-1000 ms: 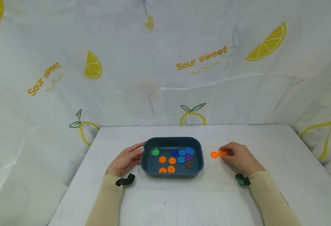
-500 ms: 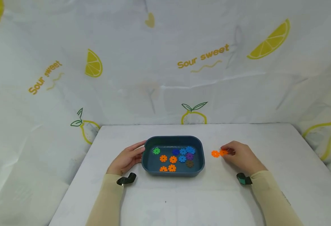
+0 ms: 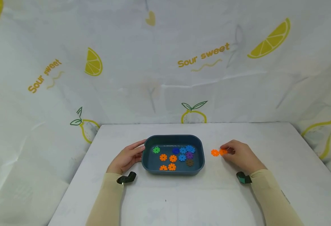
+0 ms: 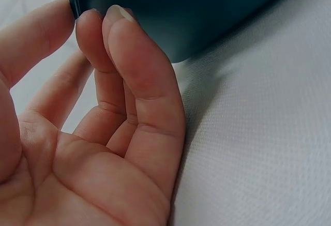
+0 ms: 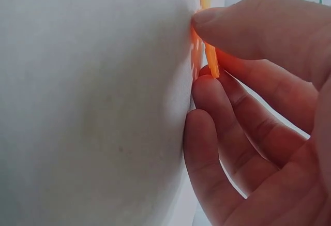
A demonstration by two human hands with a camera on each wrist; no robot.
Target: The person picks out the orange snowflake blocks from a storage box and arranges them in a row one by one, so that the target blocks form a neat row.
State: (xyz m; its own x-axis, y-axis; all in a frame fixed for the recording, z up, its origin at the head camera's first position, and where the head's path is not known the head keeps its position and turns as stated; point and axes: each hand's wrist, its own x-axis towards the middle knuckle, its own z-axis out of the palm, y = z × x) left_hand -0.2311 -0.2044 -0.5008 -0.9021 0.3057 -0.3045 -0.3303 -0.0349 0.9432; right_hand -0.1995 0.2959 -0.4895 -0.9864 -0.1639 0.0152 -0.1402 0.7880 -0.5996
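A dark blue-green tray (image 3: 172, 172) lies on the white table with flower-shaped plastic discs inside. My left hand (image 3: 127, 159) holds its left end; in the left wrist view, curled fingers (image 4: 145, 65) meet the tray's outer wall (image 4: 176, 24). To the right of the tray, my right hand (image 3: 240, 156) pinches an orange disc (image 3: 223, 151) between thumb and fingers. Against that one, or very near it, is another orange disc (image 3: 214, 153); whether they are joined I cannot tell. The right wrist view has the pinched orange disc (image 5: 211, 60) edge-on, close to the tabletop, partly hidden by the thumb (image 5: 217, 21).
Inside the tray are a green disc (image 3: 156, 150), several orange discs (image 3: 163, 157), several blue discs (image 3: 182, 158), a purple disc (image 3: 189, 155) and a brown disc (image 3: 189, 162). A white lemon-print cloth (image 3: 154, 78) hangs behind the table (image 3: 176, 201).
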